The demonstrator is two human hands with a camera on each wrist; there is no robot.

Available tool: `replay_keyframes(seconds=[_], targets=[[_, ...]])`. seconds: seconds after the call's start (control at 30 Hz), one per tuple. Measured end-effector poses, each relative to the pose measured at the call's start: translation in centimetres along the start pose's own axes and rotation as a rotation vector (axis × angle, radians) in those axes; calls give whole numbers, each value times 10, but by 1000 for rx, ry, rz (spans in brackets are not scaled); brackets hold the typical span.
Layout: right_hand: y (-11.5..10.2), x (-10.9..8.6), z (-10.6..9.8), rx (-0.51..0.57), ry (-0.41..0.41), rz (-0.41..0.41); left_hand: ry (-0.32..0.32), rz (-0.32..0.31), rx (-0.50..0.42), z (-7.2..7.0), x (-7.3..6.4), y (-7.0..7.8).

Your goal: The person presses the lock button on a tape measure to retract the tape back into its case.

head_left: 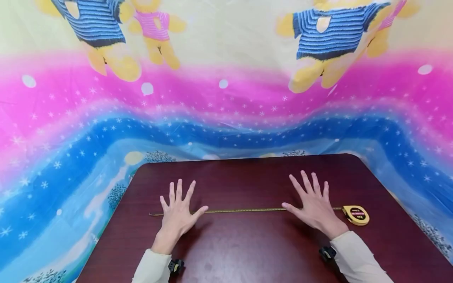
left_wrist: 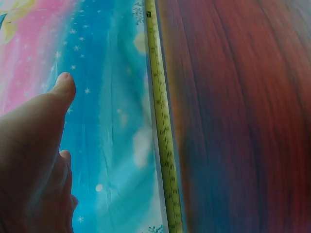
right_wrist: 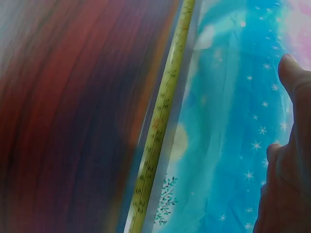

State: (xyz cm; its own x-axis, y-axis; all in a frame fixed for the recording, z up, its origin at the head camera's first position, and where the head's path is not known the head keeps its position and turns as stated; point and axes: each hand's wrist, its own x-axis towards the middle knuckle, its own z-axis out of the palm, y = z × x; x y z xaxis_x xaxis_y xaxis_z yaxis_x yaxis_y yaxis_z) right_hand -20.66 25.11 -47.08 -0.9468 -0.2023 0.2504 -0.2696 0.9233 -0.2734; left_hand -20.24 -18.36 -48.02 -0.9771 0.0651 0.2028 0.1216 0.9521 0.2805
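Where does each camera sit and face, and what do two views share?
Head: worn there, facing forward and down at the table, tape measure, backdrop; left hand, right hand, sleeves show.
Left wrist: worn there, facing the blade; part of the left hand shows.
Right wrist: worn there, facing the blade; part of the right hand shows.
The wrist views share blade, table, backdrop.

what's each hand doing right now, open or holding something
Left hand: open, spread wide, holding nothing.
Right hand: open, spread wide, holding nothing.
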Motion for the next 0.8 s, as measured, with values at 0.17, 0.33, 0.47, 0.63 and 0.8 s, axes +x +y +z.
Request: replay_keyframes(seconds=[0.17, 0.33, 0.47, 0.63, 0.8], targets=[[14, -1, -6, -13, -13, -27, 24, 21, 24, -4, -1, -10], [31, -5, -11, -9, -50, -30, 24, 40, 58, -9, -3, -24], [45, -10, -17, -7, -67, -28, 25, 51, 89, -13, -4, -35], [64, -18, -23, 1, -109, -17, 19, 62, 111, -15, -6, -50], [83, -24, -28, 21, -164, -14, 17, 75, 107, -16, -7, -63]])
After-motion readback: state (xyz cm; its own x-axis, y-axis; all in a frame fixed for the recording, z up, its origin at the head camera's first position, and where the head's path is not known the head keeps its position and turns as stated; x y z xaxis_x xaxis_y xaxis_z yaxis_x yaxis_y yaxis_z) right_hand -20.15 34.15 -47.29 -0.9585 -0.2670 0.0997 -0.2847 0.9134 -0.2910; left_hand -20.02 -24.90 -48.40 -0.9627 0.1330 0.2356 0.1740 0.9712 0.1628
